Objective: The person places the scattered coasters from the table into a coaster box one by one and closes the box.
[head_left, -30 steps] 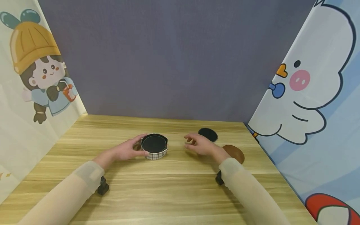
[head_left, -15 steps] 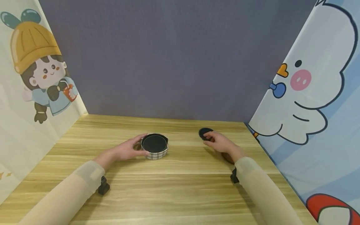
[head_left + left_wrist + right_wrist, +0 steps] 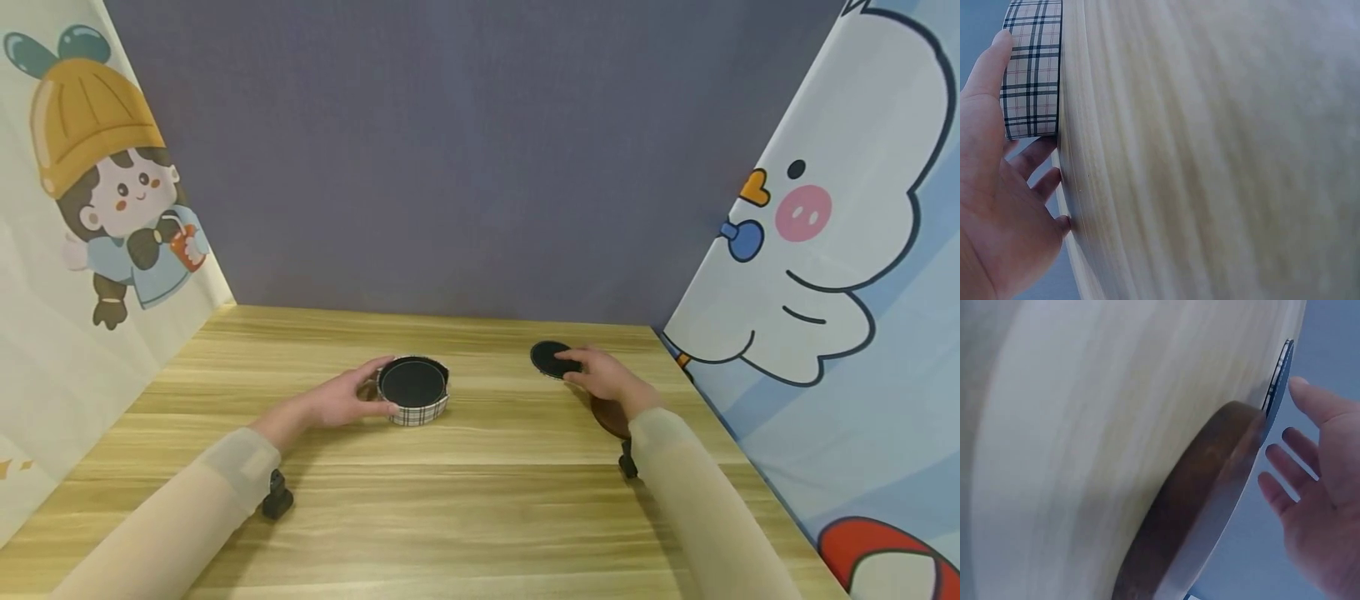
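My left hand [image 3: 341, 402] grips the side of a round plaid coaster holder [image 3: 417, 416], thumb at the front and fingers behind. A black coaster [image 3: 411, 384] with a stitched edge lies in it. In the left wrist view the thumb rests on the plaid wall [image 3: 1032, 69]. Over at the right, my right hand [image 3: 604, 377] is over the near right edge of another black coaster [image 3: 550, 357]; whether the fingertips touch it is unclear. In the right wrist view the right hand [image 3: 1322, 469] has loosely bent fingers, and this thin coaster [image 3: 1279, 384] shows edge-on.
A brown round disc [image 3: 609, 417] lies under the right wrist, partly hidden. It looks thick in the right wrist view [image 3: 1191, 500]. A grey panel [image 3: 450, 167] closes off the back of the wooden table [image 3: 420, 508], with cartoon-printed walls at both sides.
My right hand has moved right from the middle of the table to the black coaster, then slightly further right, covering part of the brown disc. My left hand stays on the holder.
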`<action>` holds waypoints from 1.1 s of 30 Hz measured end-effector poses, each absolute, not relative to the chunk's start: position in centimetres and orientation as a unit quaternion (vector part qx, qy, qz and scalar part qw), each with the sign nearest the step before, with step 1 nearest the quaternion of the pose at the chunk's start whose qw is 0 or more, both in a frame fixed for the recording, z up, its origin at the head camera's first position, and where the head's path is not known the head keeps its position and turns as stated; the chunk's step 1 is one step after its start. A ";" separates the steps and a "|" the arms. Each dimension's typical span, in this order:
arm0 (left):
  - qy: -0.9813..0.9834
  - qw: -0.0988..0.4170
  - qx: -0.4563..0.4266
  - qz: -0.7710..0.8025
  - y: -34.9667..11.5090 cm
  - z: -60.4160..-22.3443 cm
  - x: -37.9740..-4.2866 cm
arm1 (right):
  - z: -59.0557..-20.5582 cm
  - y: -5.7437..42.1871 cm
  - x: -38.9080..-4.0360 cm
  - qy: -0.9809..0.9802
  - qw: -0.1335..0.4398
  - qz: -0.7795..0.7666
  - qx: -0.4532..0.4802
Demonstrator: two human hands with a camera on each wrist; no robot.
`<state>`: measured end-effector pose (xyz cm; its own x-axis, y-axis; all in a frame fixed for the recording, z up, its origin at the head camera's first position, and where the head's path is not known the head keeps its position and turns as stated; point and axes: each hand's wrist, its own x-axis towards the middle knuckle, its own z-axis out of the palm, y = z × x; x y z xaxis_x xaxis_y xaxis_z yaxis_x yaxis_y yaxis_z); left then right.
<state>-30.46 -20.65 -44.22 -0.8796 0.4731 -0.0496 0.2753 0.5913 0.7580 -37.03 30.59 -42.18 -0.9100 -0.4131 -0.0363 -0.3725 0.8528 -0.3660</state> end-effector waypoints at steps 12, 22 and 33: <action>0.880 0.131 0.210 0.405 -20.4 -44.1 -30.4 | -42.4 29.4 -37.4 0.970 0.078 -0.111 -0.204; 0.879 0.133 0.208 0.407 -20.6 -44.0 -30.3 | -42.4 28.5 -36.3 0.964 0.066 -0.086 -0.242; 0.882 0.132 0.207 0.402 -20.5 -44.0 -30.3 | -42.2 26.5 -33.7 0.949 0.077 -0.083 -0.296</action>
